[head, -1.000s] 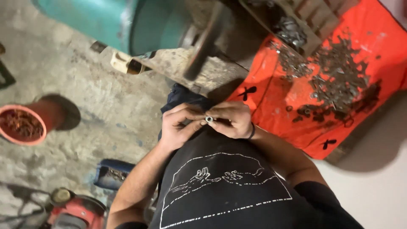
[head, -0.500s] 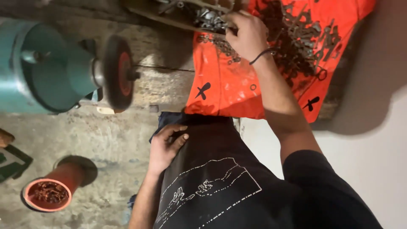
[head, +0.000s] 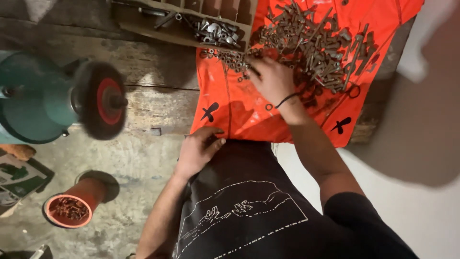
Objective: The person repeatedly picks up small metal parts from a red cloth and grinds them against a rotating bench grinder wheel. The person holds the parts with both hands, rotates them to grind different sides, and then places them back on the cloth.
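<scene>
A green bench grinder with its wire wheel stood at nine o'clock. The left hand lay flat and open on the person's lap, holding nothing. At twelve o'clock, the right hand rested on the pile of bolts and nuts on an orange cloth; whether it gripped anything I cannot tell.

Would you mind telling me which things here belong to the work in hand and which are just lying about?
In use:
- right hand, reaching into the heap of bolts and nuts
- orange sheet under the heap
- left hand, resting at the sheet's edge

Lying about:
- wooden tray of sorted parts
- green grinder with its wheel
- red pot of rusty bits
</scene>
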